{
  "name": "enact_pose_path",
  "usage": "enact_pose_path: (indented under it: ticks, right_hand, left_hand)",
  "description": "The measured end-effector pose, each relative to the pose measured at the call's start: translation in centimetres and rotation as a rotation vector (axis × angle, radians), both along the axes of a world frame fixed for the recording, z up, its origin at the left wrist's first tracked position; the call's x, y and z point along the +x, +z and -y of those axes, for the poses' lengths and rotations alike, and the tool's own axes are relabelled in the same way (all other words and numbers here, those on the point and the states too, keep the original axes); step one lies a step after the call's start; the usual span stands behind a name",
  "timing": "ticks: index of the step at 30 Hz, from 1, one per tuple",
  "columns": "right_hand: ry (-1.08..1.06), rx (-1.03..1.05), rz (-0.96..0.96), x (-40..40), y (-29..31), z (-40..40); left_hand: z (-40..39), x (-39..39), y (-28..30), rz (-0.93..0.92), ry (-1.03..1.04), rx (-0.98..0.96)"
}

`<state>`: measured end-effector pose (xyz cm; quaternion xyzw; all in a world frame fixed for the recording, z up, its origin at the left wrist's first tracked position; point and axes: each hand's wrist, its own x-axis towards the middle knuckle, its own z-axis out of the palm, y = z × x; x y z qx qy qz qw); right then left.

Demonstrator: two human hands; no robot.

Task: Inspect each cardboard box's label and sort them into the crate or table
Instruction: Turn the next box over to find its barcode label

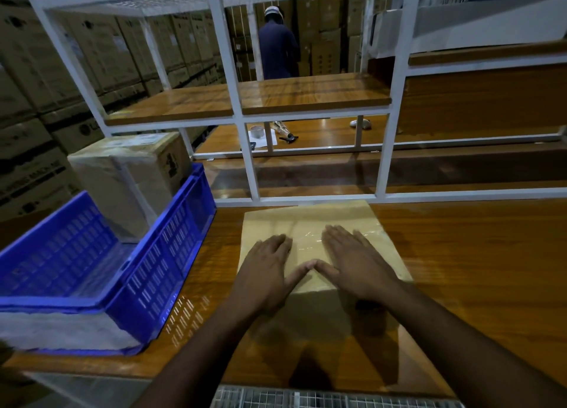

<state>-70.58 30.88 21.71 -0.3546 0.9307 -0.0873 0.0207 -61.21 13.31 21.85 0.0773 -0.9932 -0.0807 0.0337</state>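
Cardboard box (pixel 310 220) beneath flat fingers (pixel 340 238)

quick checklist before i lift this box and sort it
1. Both hands on the box: ok; left hand and right hand lie flat on its top.
2. Grip for lifting: not ok; fingers are straight, nothing is held.
3. Label read: cannot tell; no label shows on the top.
4. Room in the crate: ok; one wrapped box stands at its far end, near part free.
5. Table space right of the box: ok.
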Motion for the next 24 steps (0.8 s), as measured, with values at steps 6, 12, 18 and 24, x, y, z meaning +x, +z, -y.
enact_pose_path:
  ticks: [6, 12, 18, 24]
  right_hand:
    - [-0.062, -0.084, -0.022, -1.5, 0.0, 1.1]
    - [-0.139, -0.207, -0.057, -2.8, -0.5, 0.3]
    - [-0.581, -0.310, 0.022, -3.7, -1.4, -0.4]
    - [-0.582, -0.498, -0.011, -1.4, -1.8, -2.5]
  left_hand:
    - [0.9, -0.8, -0.2, -0.017, 0.010, 0.025]
    - [2.1, -1.5, -0.6, -0.138, 0.127, 0.102]
    - [3.6, -1.0, -1.3, -0.110, 0.562, 0.532]
    - [2.8, 1.3, -1.5, -0.223, 0.486, 0.584]
